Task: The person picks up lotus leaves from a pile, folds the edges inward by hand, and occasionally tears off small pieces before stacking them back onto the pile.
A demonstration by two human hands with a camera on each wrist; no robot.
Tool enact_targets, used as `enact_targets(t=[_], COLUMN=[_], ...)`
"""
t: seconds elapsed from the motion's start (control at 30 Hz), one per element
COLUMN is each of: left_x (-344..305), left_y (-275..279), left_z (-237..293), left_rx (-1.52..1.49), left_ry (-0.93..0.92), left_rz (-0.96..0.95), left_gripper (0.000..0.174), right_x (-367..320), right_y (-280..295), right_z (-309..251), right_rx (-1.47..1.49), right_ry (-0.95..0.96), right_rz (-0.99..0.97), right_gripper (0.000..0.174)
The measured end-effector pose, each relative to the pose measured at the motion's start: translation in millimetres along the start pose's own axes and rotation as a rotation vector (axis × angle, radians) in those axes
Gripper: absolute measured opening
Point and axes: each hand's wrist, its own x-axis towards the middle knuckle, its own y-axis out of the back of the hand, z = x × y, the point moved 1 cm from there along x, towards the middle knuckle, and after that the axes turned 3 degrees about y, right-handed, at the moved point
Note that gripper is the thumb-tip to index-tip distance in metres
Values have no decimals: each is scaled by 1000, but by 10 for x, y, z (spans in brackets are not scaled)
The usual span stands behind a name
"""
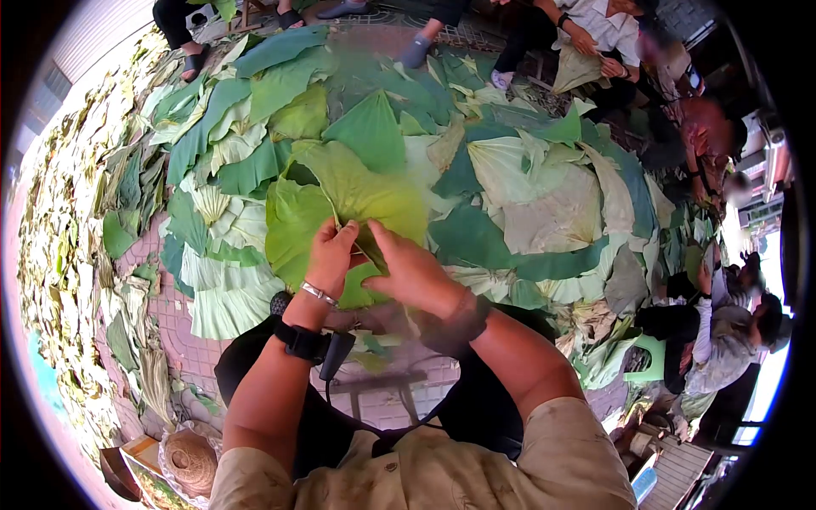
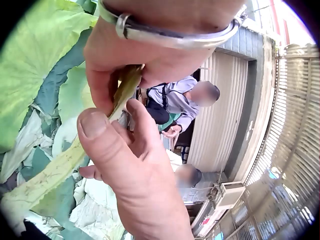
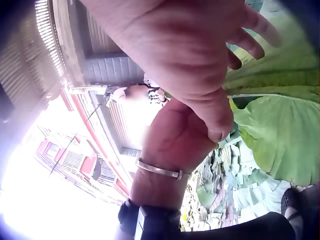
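Observation:
A large yellow-green leaf (image 1: 374,187) with a split spreads in front of the person in the head view. My left hand (image 1: 327,262), wearing a bracelet, pinches it at its near middle. Close by on the right, my right hand (image 1: 421,276) has its thumb and fingers apart at the leaf. In the left wrist view a narrow folded leaf part (image 2: 127,87) comes out of the left hand (image 2: 130,52), beside the right hand (image 2: 142,180). The right wrist view shows the right hand (image 3: 185,55) with loosely extended fingers, its thumb against the left hand (image 3: 175,132).
Overlapping green and pale leaves (image 1: 544,204) cover much of the ground ahead; drier leaves (image 1: 76,255) lie at the left. Other people sit at the far side and right, one holding a leaf (image 1: 578,68). A straw hat (image 1: 189,461) lies lower left, a green stool (image 1: 648,361) right.

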Motion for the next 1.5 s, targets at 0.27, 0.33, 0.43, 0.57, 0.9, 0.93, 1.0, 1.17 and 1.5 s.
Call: enact_targets(t=[0.27, 0.33, 0.43, 0.57, 0.9, 0.93, 1.0, 1.17, 1.5], left_x=[-117, -64, -11, 4, 250, 242, 209, 165, -130], left_y=[-167, -102, -83, -106, 79, 59, 30, -33, -160], left_z=[126, 52, -20, -73, -463, -464, -457, -437, -364], left_rx=[194, 241, 360, 450, 657, 683, 739, 776, 1091], left_ry=[-71, -45, -95, -169, -372, -386, -408, -386, -483], left_rz=[13, 64, 49, 4, -28, -23, -15, -19, -132], left_gripper=[49, 49, 49, 47, 38, 38, 38, 39, 36], right_x=[117, 131, 90, -197, -2388, -2529, -2681, -2522, 50], right_y=[195, 344, 702, 1364, 2814, 2759, 2472, 2230, 1303], right_z=[377, 458, 720, 1532, 3335, 3296, 3248, 3142, 1599], right_rx=[61, 137, 396, 609, -271, -848, -769, -718, 592], right_ry=[-202, -235, -378, -560, -906, -778, -808, -444, -835], right_rz=[241, 338, 522, 764, 612, 122, 44, -118, 124], right_gripper=[36, 34, 41, 38, 30, 36, 36, 27, 29])
